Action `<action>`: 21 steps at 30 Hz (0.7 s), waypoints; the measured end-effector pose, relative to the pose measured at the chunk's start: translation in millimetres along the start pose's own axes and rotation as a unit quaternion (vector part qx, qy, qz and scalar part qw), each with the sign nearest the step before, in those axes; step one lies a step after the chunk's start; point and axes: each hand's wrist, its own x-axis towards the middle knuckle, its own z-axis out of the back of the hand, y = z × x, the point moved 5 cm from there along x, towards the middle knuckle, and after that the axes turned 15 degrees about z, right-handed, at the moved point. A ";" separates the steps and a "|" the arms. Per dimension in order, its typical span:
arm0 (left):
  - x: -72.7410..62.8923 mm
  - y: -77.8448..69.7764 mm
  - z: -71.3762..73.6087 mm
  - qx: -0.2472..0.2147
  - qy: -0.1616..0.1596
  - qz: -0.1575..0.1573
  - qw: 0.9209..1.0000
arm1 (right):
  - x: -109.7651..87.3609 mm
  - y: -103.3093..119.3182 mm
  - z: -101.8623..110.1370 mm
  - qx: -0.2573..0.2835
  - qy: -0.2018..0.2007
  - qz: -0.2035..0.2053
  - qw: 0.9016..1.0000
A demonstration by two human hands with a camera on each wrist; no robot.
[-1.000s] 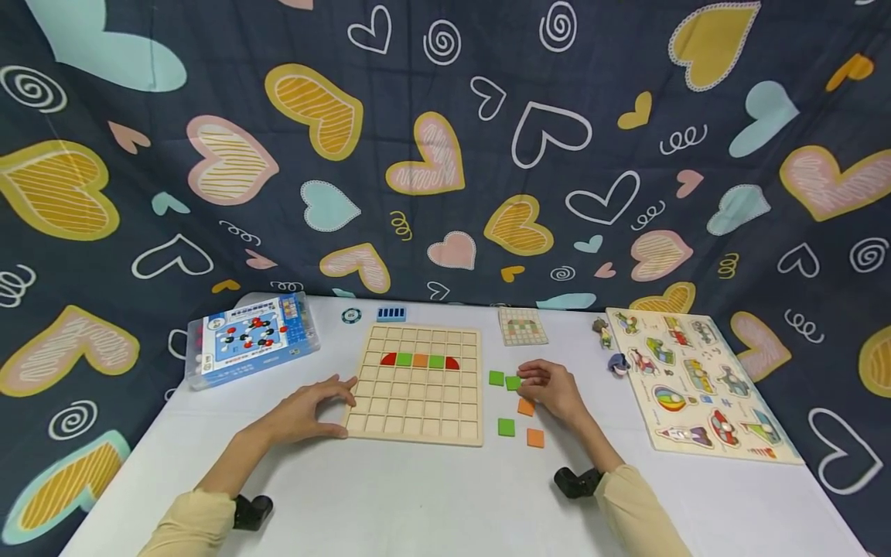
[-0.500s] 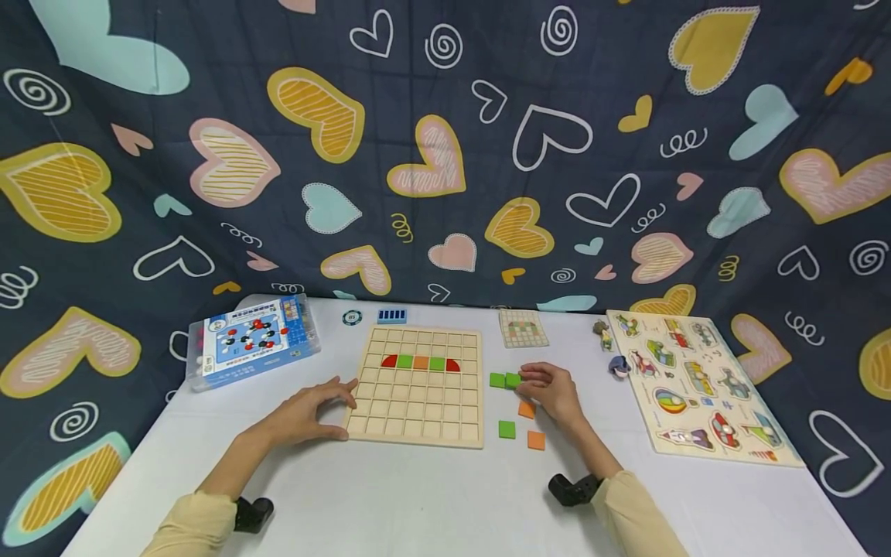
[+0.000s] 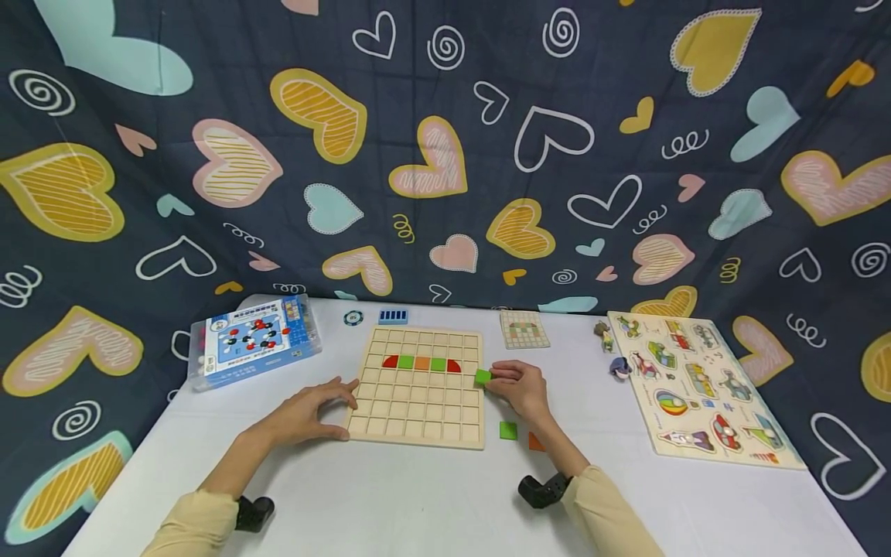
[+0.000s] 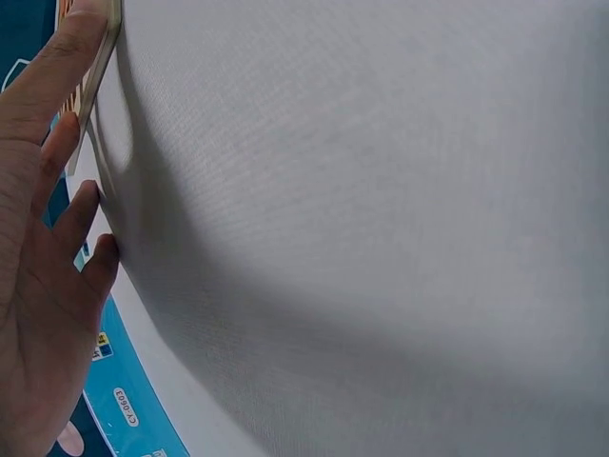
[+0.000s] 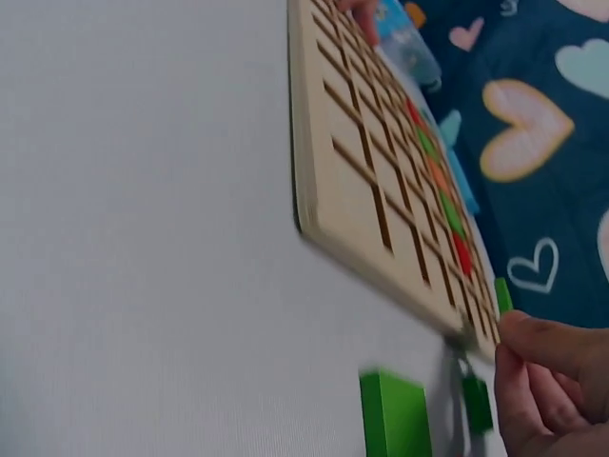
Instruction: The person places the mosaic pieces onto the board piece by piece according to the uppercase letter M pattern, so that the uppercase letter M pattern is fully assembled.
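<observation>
- Off to your far left there's a clear plastic box [image 3: 254,342] with a blue molecule-kit label, sitting on the white table [image 3: 431,495].
- Behind the grid there's a little round teal token [image 3: 353,317], and just beside it a small blue ridged block [image 3: 393,316].
- A small pattern card [image 3: 524,329] with a pixel design lies flat near the back edge.
- On your right you've got a big wooden vehicle peg puzzle [image 3: 699,383], with two loose figure pieces [image 3: 610,350] just off its left edge.
- The dark backdrop cloth [image 3: 445,147] with hearts and swirls wraps around the whole back and sides.
</observation>
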 end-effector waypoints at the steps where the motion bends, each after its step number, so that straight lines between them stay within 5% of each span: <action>1: 0.1 0.0 -0.1 0.000 0.002 0.000 1.000 | 0.1 0.7 -4.3 0.006 0.000 0.001 1.000; 10: 1.6 -0.9 0.5 0.005 0.006 0.008 1.000 | -1.8 11.8 -43.3 0.050 0.001 0.037 0.998; 21: -0.5 0.2 0.0 -0.002 0.006 0.003 1.000 | 4.4 27.8 -93.6 0.057 0.033 0.146 0.987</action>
